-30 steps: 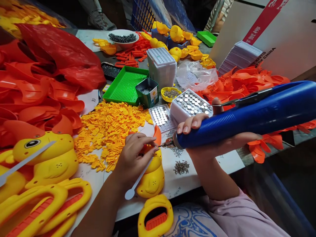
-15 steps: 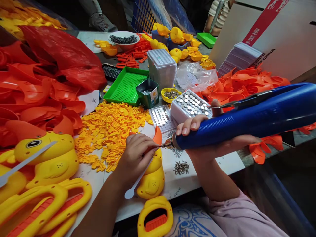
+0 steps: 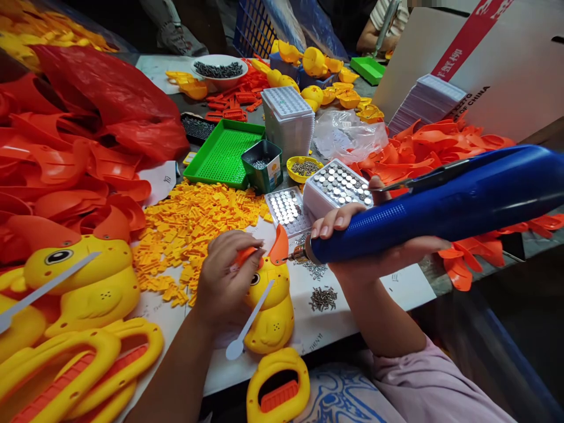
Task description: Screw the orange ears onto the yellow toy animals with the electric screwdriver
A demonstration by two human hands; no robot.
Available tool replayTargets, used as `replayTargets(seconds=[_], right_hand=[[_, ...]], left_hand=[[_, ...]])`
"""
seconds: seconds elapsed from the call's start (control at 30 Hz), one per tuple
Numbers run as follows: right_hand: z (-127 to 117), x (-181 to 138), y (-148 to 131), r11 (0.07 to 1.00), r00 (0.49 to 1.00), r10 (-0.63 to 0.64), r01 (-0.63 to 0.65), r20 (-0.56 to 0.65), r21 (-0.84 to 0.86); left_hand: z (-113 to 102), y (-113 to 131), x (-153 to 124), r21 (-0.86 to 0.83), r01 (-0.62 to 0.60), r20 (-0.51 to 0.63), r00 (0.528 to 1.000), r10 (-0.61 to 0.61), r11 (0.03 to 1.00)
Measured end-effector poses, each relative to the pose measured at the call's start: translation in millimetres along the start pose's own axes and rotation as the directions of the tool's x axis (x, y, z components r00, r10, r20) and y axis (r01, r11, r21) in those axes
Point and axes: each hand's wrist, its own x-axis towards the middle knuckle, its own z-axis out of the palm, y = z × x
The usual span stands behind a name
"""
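A yellow toy duck [image 3: 271, 320] with an orange part [image 3: 279, 247] on its head lies on the white sheet in front of me. My left hand [image 3: 227, 276] is closed at the head's left side, with thumb and fingers around an orange piece there. My right hand [image 3: 356, 247] grips a blue electric screwdriver [image 3: 432, 205], held nearly level. The bit [image 3: 288, 257] points left and meets the orange part near its lower edge. A white plastic strip [image 3: 253, 317] with a round end lies across the duck's body, and its yellow handle [image 3: 304, 382] hangs toward my lap.
Small screws [image 3: 324, 298] lie right of the duck. Yellow clips [image 3: 194, 235] heap behind my left hand. Trays of silver discs [image 3: 341, 185], a green tray [image 3: 224, 153] and a dark tin [image 3: 263, 167] stand farther back. Finished-looking ducks [image 3: 101, 288] are at left; orange parts [image 3: 423, 155] at right.
My left hand has moved left, away from the screwdriver bit, uncovering the duck's eye and orange head part. The screwdriver has shifted slightly left.
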Motion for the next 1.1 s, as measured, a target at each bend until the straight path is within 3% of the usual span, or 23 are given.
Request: replayTargets(seconds=[0.17, 0.43, 1.1], right_hand=[[0.1, -0.2, 3.0, 0.999, 1.0, 0.021, -0.021, -0.01, -0.025], [-3.1, -3.5, 3.3, 0.995, 0.996, 0.091, -0.091, 0.001, -0.033], [-1.7, -5.6, 5.3, 0.999, 0.989, 0.032, -0.03, 0.147, -0.015]], left_hand=[[1.5, -10.5, 3.8, -0.008, 0.195, 0.012, 0.981, -0.195, 0.981], [-1.5, -4.6, 5.8, 0.057, -0.032, 0.129, 0.991, 0.024, 0.998], [-0.6, 3.5, 6.5, 0.107, -0.039, 0.152, 0.988, 0.022, 0.993]])
